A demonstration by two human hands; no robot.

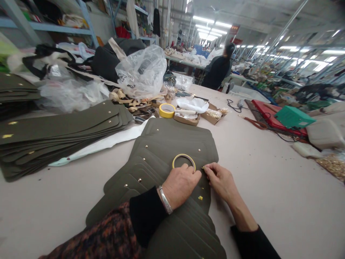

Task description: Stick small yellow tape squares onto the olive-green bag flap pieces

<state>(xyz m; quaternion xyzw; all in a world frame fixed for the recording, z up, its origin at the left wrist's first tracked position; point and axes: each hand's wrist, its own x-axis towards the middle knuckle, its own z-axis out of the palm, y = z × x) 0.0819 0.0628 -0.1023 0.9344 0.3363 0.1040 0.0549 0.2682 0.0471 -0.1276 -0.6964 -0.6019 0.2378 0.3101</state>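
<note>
Overlapping dark green panels with small metal studs lie fanned out on the table in front of me. My left hand, with a silver bangle at the wrist, is closed on the near edge of a thin yellow tape roll above the panels. Just right of it, my right hand pinches a tiny yellow piece of tape between thumb and finger, over the panels' right edge. Another yellow tape bit sits on a panel below the hands.
A second panel stack lies at left beside a white strip. Behind are a thicker tape roll, small boxes and plastic bags. A green box is at right. A seated person is farther back.
</note>
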